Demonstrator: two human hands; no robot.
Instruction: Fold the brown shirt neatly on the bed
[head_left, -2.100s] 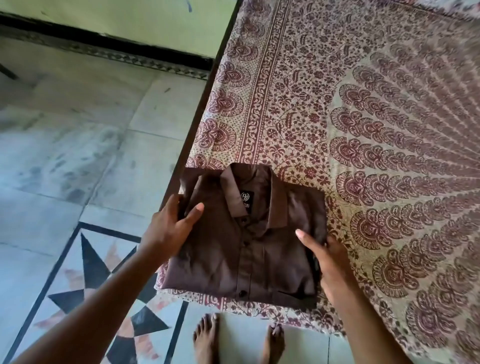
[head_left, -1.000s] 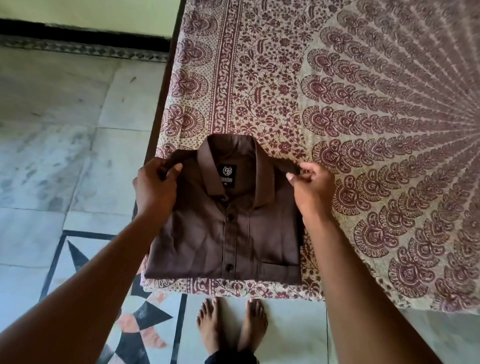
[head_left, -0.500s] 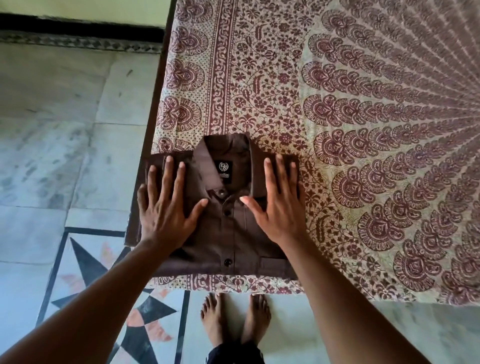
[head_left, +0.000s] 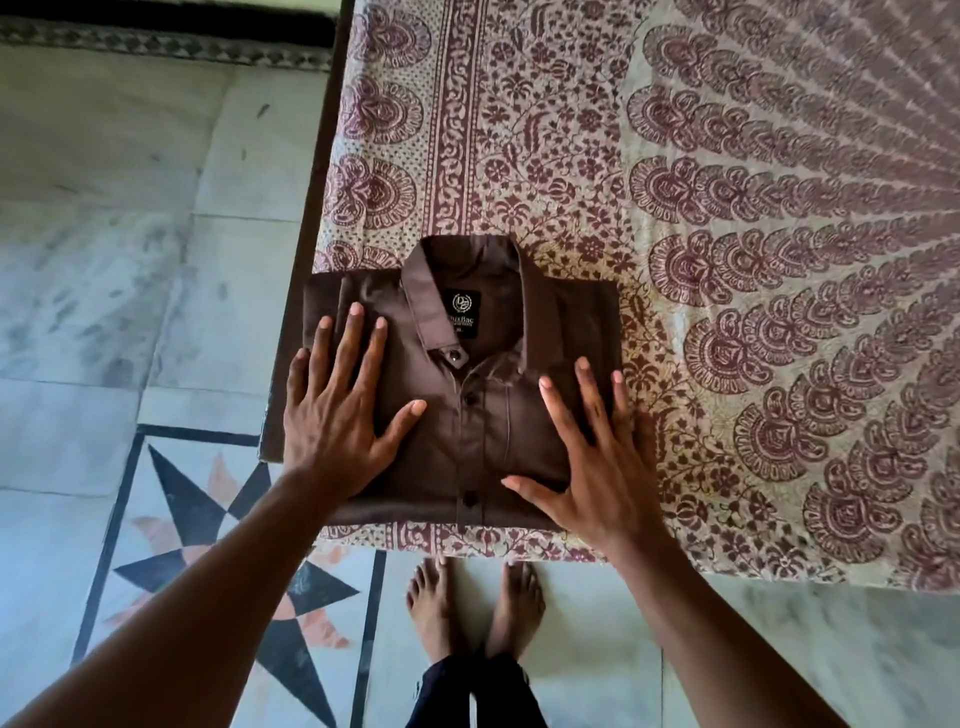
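On the bed (head_left: 571, 130) corner, brown shirt (head_left: 467, 415) lies folded. Left hand (head_left: 337, 415) spread flat near the edge; a shove there could slide it floorward. Right hand (head_left: 597, 467), fingers splayed, could drag the pocket side askew.

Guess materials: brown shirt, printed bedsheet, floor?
Folded brown button-up shirt: smooth woven cloth, probably cotton blend, faint sheen, crisp creases. Cream bedsheet with maroon floral print: matte block-print cotton, apparently. Pale tiled floor: polished stone, likely marble, with grey veining.
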